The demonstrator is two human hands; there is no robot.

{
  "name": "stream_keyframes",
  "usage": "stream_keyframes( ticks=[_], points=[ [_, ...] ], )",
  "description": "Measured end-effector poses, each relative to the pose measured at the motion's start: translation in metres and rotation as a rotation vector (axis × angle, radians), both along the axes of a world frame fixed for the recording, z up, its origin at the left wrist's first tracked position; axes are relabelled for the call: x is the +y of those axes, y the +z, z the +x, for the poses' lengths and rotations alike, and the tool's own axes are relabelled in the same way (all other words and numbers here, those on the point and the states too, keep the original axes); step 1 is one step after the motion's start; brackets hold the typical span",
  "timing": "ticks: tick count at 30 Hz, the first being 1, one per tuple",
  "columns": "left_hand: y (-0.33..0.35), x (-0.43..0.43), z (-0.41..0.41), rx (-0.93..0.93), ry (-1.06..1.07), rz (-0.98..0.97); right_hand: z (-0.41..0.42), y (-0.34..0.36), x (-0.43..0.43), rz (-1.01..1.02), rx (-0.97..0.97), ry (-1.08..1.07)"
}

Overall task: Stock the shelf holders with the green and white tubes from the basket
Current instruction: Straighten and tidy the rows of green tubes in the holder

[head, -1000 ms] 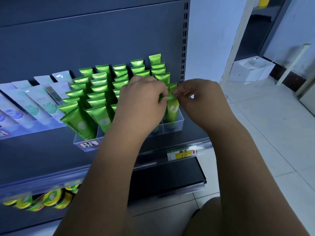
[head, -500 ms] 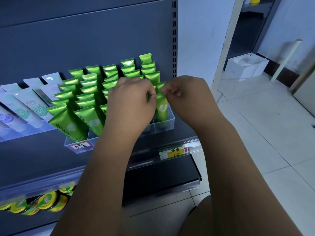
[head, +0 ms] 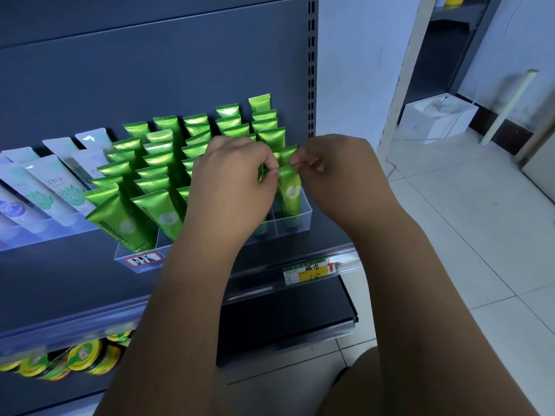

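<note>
A clear plastic holder (head: 295, 225) on the dark shelf is packed with several rows of shiny green tubes (head: 156, 157). At its right front slot stands one green tube (head: 289, 192), upright. My left hand (head: 228, 187) and my right hand (head: 333, 175) both pinch the flat top edge of this tube, one at each corner. My left hand hides the tubes in the slots behind it. White tubes (head: 51, 187) lean in another clear holder at the left. The basket is not in view.
The shelf's front rail carries a yellow and green price tag (head: 309, 271). Yellow-lidded jars (head: 81, 358) sit on the shelf below. A slotted upright (head: 311, 70) ends the shelf on the right. White tiled floor and a white box (head: 438, 115) lie to the right.
Both hands have stayed pinched on the top of the front right tube. The tube sits a little lower and straighter in its slot; my view shifted slightly.
</note>
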State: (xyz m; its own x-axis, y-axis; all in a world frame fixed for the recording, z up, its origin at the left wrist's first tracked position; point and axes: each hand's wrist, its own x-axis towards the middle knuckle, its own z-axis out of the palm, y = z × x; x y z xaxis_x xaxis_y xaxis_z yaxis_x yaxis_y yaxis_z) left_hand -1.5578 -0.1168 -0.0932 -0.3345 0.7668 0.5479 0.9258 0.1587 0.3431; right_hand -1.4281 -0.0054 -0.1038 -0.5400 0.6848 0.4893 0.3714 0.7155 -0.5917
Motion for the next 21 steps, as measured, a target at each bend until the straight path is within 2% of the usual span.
stream_keyframes(
  ticks=[16, 21],
  points=[
    [0.0, -0.001, -0.002, 0.011, -0.03, 0.041, 0.005, 0.001, -0.004, -0.041, 0.017, -0.008],
    [0.002, -0.004, -0.002, -0.049, -0.031, 0.129, 0.009, 0.004, -0.004, -0.043, 0.038, -0.013]
  ],
)
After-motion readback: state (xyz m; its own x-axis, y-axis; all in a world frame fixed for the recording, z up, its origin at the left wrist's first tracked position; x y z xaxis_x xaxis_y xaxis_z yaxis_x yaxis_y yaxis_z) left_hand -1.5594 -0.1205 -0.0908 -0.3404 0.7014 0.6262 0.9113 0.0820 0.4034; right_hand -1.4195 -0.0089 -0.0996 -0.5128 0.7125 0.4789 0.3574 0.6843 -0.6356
